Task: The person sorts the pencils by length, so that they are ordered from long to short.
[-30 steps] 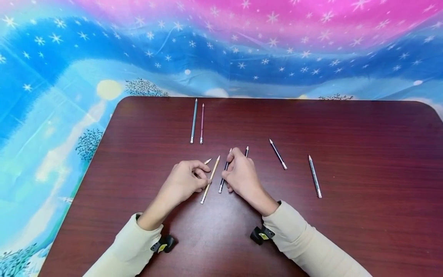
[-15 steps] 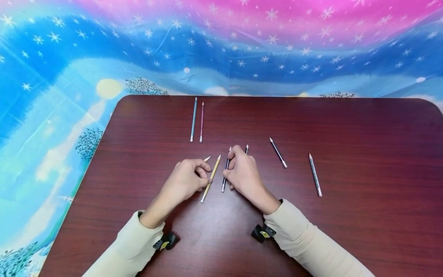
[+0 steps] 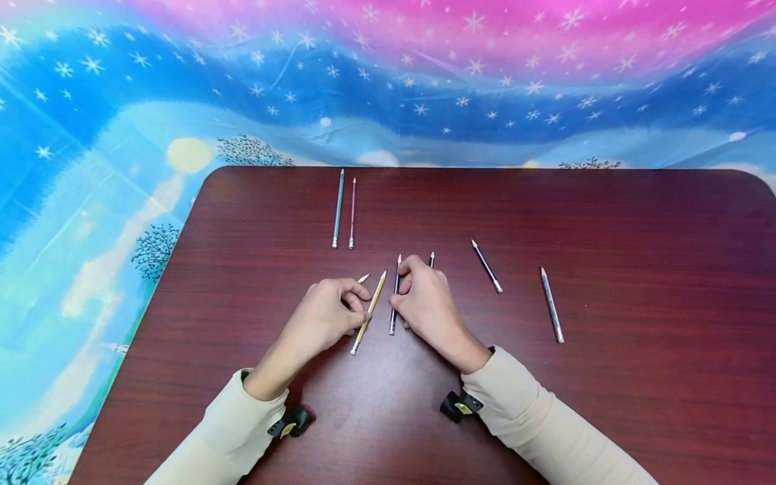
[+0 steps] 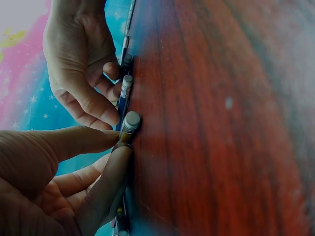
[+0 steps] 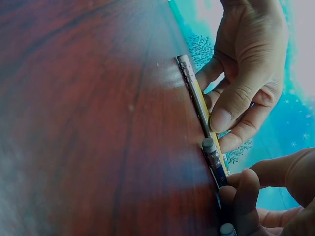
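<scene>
Collision is perhaps being invited by close spacing, as the yellow pencil (image 3: 375, 294) is being pinched in the left grip (image 3: 324, 313) and the navy pencil (image 3: 393, 318) in the right grip (image 3: 427, 300) just beside.

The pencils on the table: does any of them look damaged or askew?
No visible damage. On the far right, the loose dark pencil and the grey pencil look askew: their tips lean left, whereas the yellow pencil's tip leans right.
</scene>
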A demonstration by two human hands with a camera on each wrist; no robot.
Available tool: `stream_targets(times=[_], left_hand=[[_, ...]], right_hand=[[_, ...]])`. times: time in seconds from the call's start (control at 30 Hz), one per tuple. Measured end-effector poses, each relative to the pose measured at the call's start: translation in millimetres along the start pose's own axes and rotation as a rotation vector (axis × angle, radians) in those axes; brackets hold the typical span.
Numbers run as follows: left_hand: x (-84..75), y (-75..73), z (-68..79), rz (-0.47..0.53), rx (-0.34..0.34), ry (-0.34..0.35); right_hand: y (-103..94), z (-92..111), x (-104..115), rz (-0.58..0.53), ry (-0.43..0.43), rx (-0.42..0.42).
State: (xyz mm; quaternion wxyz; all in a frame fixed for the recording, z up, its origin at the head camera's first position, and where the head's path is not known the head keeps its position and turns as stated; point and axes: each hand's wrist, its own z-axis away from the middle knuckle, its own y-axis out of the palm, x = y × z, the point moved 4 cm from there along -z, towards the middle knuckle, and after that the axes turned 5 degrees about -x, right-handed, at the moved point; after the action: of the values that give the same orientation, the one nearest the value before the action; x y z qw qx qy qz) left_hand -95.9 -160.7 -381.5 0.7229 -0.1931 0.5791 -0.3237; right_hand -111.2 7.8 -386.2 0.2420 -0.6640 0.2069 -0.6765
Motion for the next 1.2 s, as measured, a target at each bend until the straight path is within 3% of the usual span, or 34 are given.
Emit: stream_targets(times=[0.33, 1.2], left_hand=[[0.6, 0.5, -0.1, 0.0, 0.01, 0.006], [0.0, 2.3, 0.3, 0.029, 0.014, -0.005]], right_hand=[[-1.7, 0.1, 1.8, 0.071, -0.057, -0.039], [-0.5, -0.2, 4.4, 0.108, -0.054, -0.033]])
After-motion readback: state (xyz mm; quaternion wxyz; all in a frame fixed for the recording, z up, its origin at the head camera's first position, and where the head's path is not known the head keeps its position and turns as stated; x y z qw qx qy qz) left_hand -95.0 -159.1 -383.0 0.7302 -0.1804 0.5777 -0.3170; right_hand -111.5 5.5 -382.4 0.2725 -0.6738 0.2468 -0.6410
